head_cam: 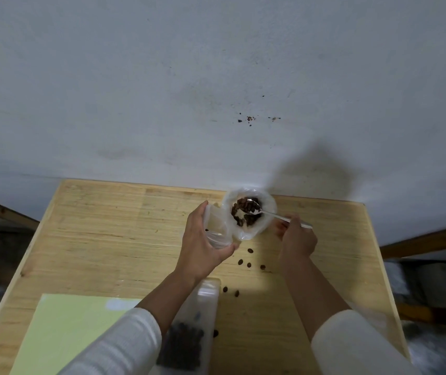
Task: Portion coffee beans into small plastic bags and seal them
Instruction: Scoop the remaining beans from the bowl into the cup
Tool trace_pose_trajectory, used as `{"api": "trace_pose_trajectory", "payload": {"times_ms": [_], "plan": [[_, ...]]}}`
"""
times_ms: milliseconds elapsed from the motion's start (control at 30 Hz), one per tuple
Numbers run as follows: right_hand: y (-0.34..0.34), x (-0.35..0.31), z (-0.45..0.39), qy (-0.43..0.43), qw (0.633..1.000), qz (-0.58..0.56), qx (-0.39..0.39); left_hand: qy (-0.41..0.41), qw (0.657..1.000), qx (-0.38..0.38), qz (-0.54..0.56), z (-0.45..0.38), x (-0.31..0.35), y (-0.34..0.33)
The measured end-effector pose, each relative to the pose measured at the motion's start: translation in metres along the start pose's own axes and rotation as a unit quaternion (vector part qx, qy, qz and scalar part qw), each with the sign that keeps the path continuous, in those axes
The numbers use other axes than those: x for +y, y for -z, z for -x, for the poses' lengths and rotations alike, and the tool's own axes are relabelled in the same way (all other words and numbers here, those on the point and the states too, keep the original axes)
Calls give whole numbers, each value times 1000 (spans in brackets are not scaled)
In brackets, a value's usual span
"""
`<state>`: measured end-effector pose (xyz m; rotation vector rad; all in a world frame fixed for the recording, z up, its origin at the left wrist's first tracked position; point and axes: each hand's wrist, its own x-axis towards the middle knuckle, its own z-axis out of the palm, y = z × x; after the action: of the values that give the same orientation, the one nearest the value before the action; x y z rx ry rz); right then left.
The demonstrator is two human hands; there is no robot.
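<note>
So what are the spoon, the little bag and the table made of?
The spoon looks like polished metal: silvery, with bright glints. The small bag seems to be thin clear plastic, see-through and crinkled. The table appears to be pale wood with visible grain, matte.

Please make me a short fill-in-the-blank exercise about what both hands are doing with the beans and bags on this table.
1. The right hand holds a metal ____ whose bowl sits over the large bag of coffee beans.
2. The left hand keeps its grip on a small, clear plastic ____.
3. Several loose beans lie on the ____ table.
4. A pale ____ sheet lies under the left sleeve.

Missing words: spoon; bag; wooden; green
</note>
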<state>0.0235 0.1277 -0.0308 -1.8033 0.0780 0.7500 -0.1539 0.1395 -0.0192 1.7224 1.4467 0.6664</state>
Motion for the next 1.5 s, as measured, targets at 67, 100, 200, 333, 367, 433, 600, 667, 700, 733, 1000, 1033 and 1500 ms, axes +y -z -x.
{"api": "trace_pose_trajectory", "payload": {"times_ms": [67, 100, 200, 333, 367, 433, 600, 667, 700, 733, 1000, 1033, 1500], "plan": [[7, -4, 0, 17, 1000, -8, -8, 0, 1000, -1, 0, 0, 1, -1], [10, -8, 1, 25, 1000, -14, -13, 0, 1000, -1, -1, 0, 1, -1], [19, -24, 12, 51, 997, -26, -42, 4, 1000, -2, 1, 1, 2, -2], [26, -43, 40, 126, 986, 11, -112, 8, 1000, 0, 5, 0, 1, -2], [27, -45, 48, 170, 976, 48, -124, 7, 1000, 0, 6, 0, 1, -2], [27, -47, 61, 272, 943, 123, -144, 2, 1000, 0, 6, 0, 1, -4], [29, -47, 58, 278, 952, 92, -86, -5, 1000, 1, 2, -1, 2, -5], [29, -44, 43, 239, 961, 138, -35, -4, 1000, 1, 6, 0, 1, -4], [28, -42, 35, 223, 960, 167, -24, -5, 1000, 1, 6, 0, 1, -4], [27, -40, 31, 204, 961, 186, -19, -7, 1000, 1, 5, 1, 1, -3], [-6, -2, -31, 61, 968, 237, 49, -7, 1000, -7, 8, 1, 2, -5], [-10, -3, -33, 40, 970, 232, 61, -6, 1000, -8, 9, 1, 2, -5], [-11, -6, -9, -68, 993, -97, -6, 3, 1000, -10, 7, -2, 0, -5]]}}
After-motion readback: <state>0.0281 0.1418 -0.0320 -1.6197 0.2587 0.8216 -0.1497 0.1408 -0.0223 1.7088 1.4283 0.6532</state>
